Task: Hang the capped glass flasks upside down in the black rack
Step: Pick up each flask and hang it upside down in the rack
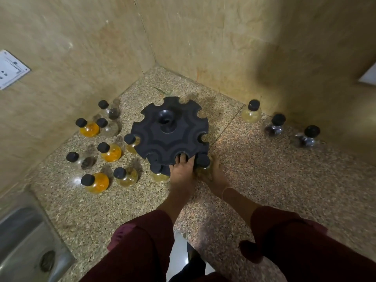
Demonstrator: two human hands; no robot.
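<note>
My left hand (pixel 181 171) grips the near edge of the black rack (pixel 169 132), fingers hooked in a notch. My right hand (pixel 215 176) wraps a capped flask (pixel 203 162) just beside the rack's rim. The other flasks stand upright on the speckled counter (pixel 254 180), most to the left, three to the right. The wall plate (pixel 11 69) is too blurred to read.

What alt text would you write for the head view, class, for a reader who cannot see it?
Both hands reach to the near edge of a round black rack on a speckled stone counter; the left hand grips its rim, the right hand is at a black-capped flask. More capped flasks stand upright on both sides.
</note>
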